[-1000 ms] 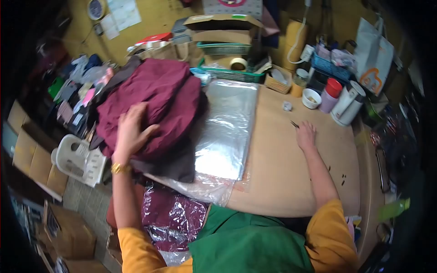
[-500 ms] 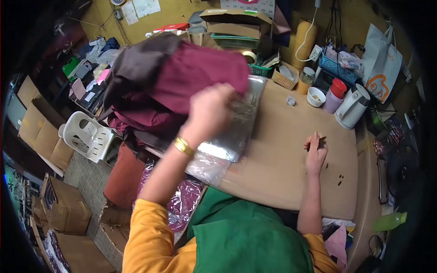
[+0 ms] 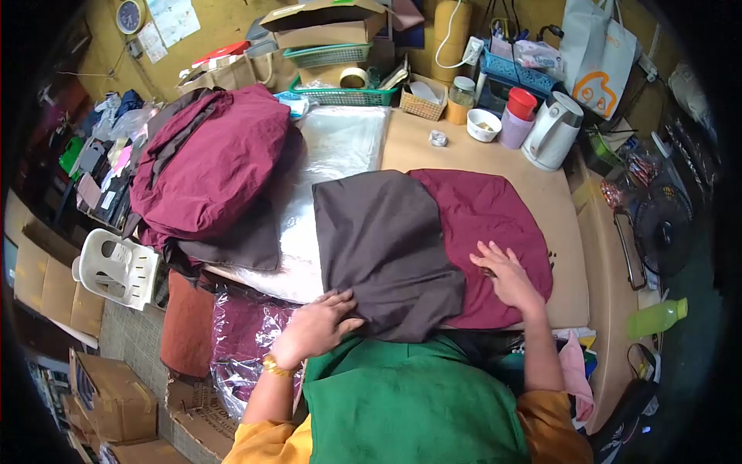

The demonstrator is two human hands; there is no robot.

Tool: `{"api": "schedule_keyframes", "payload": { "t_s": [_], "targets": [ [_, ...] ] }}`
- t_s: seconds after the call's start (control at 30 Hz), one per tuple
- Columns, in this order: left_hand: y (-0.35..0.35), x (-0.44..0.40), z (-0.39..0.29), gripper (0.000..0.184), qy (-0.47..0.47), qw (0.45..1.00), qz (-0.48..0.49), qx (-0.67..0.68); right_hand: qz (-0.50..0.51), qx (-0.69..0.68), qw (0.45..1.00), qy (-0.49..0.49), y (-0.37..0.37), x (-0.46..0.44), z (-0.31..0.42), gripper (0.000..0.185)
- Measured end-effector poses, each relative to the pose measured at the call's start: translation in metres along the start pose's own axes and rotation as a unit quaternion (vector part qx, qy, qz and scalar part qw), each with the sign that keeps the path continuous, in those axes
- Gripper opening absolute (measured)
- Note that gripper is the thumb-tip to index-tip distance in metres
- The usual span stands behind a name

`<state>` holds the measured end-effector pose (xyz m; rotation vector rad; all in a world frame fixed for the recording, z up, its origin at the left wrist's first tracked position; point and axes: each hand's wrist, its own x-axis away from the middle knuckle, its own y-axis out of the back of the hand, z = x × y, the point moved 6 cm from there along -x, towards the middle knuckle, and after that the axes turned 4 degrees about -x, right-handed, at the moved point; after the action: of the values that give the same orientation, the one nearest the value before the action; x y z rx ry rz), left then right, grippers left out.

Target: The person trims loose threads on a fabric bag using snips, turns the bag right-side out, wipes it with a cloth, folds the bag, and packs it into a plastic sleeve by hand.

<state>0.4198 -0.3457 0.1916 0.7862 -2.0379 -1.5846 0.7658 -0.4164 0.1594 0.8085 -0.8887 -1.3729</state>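
Observation:
A two-tone sewn fabric piece, dark brown (image 3: 379, 240) on the left and maroon (image 3: 491, 224) on the right, lies spread on the table before me. At its lower left edge my left hand (image 3: 321, 325) rests with fingers laid out over the brown cloth. My right hand (image 3: 506, 280) presses on the maroon part, fingers apart. A small dark patch shows under its thumb; I cannot make out what it is. Further left, a heap of similar maroon and brown pieces (image 3: 216, 162) sits partly on a stack of clear plastic bags (image 3: 340, 143).
Along the back stand green baskets (image 3: 340, 97), a jar (image 3: 461, 99), a white bowl (image 3: 484, 125), a red-lidded cup (image 3: 518, 116) and an electric kettle (image 3: 553, 130). A white plastic chair (image 3: 120, 267) is at the left. A green bottle (image 3: 657, 318) lies at the right edge.
My left hand has brought one fabric piece from the heap to the table in front of me and lowered it flat. My right hand has moved onto its maroon side. The view has shifted.

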Motion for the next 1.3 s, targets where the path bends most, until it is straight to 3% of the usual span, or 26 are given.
{"api": "schedule_keyframes", "payload": {
  "t_s": [0.07, 0.1, 0.17, 0.2, 0.23, 0.3, 0.33, 0.37, 0.43, 0.53, 0.63, 0.67, 0.77, 0.87, 0.9, 0.97, 1.03, 1.1, 1.17, 1.27, 1.3],
  "targets": [
    [0.028, 0.01, 0.004, 0.049, 0.142, 0.968, 0.139, 0.151, 0.008, 0.014, 1.0, 0.005, 0.013, 0.002, -0.004, 0.04],
    [0.036, 0.009, 0.008, 0.038, 0.108, 0.978, -0.012, 0.175, 0.01, 0.016, 1.0, 0.002, 0.017, 0.002, 0.001, 0.04],
    [0.04, 0.003, 0.024, 0.032, 0.163, 0.96, -0.088, 0.21, -0.096, -0.015, 0.995, 0.006, 0.028, -0.005, 0.028, 0.029],
    [0.036, -0.001, 0.033, 0.03, 0.186, 0.96, -0.093, 0.187, -0.168, -0.104, 0.979, 0.052, 0.031, -0.006, 0.048, 0.02],
    [0.027, -0.006, 0.04, 0.03, 0.187, 0.959, -0.092, 0.189, -0.149, -0.162, 0.975, 0.009, 0.026, -0.009, 0.062, 0.019],
    [0.014, -0.019, 0.056, 0.041, 0.201, 0.952, -0.172, 0.153, -0.163, -0.178, 0.967, 0.079, 0.003, -0.008, 0.085, 0.023],
    [0.001, -0.03, 0.065, 0.064, 0.191, 0.954, -0.143, 0.179, -0.097, -0.156, 0.98, 0.075, -0.024, -0.006, 0.086, 0.027],
    [0.001, -0.041, 0.066, 0.064, 0.186, 0.956, -0.14, 0.181, -0.078, -0.111, 0.989, 0.055, -0.036, -0.001, 0.098, 0.032],
    [0.005, -0.058, 0.077, 0.085, 0.246, 0.925, -0.153, 0.246, -0.081, -0.098, 0.991, 0.051, -0.046, 0.007, 0.103, 0.035],
    [0.006, -0.081, 0.097, 0.096, 0.193, 0.932, -0.231, 0.203, -0.038, -0.102, 0.993, 0.039, -0.037, 0.014, 0.106, 0.035],
    [-0.005, -0.108, 0.124, 0.101, 0.251, 0.885, -0.294, 0.26, 0.035, -0.126, 0.988, 0.086, -0.03, 0.0, 0.099, 0.023],
    [-0.009, -0.114, 0.129, 0.101, 0.254, 0.884, -0.296, 0.258, 0.011, -0.185, 0.976, 0.117, -0.019, -0.011, 0.107, 0.021],
    [-0.013, -0.117, 0.126, 0.098, 0.303, 0.859, -0.294, 0.29, -0.034, -0.351, 0.924, 0.149, 0.025, -0.039, 0.151, 0.016],
    [0.01, -0.1, 0.092, 0.069, 0.181, 0.839, -0.383, 0.341, -0.103, -0.416, 0.877, 0.216, 0.038, -0.078, 0.178, 0.024],
    [0.021, -0.089, 0.069, 0.062, 0.158, 0.826, -0.345, 0.418, -0.127, -0.43, 0.864, 0.229, 0.037, -0.094, 0.181, 0.027],
    [0.01, -0.074, 0.051, 0.049, 0.099, 0.876, -0.267, 0.39, -0.098, -0.453, 0.852, 0.243, 0.026, -0.124, 0.187, 0.034],
    [0.011, -0.055, 0.027, 0.029, 0.118, 0.836, -0.249, 0.475, 0.001, -0.466, 0.858, 0.215, -0.009, -0.149, 0.183, 0.039],
    [0.008, -0.045, 0.027, 0.029, 0.123, 0.819, -0.229, 0.511, 0.054, -0.355, 0.904, 0.23, -0.021, -0.148, 0.184, 0.023],
    [0.01, -0.041, 0.03, 0.031, 0.133, 0.831, -0.247, 0.481, -0.014, -0.368, 0.907, 0.204, -0.024, -0.141, 0.183, 0.023],
    [-0.001, -0.039, 0.041, 0.028, 0.183, 0.687, -0.231, 0.665, -0.046, -0.358, 0.918, 0.162, -0.022, -0.126, 0.185, 0.023],
    [0.0, -0.041, 0.042, 0.028, 0.185, 0.685, -0.231, 0.666, -0.043, -0.358, 0.919, 0.161, -0.022, -0.123, 0.186, 0.023]
  ]
}}
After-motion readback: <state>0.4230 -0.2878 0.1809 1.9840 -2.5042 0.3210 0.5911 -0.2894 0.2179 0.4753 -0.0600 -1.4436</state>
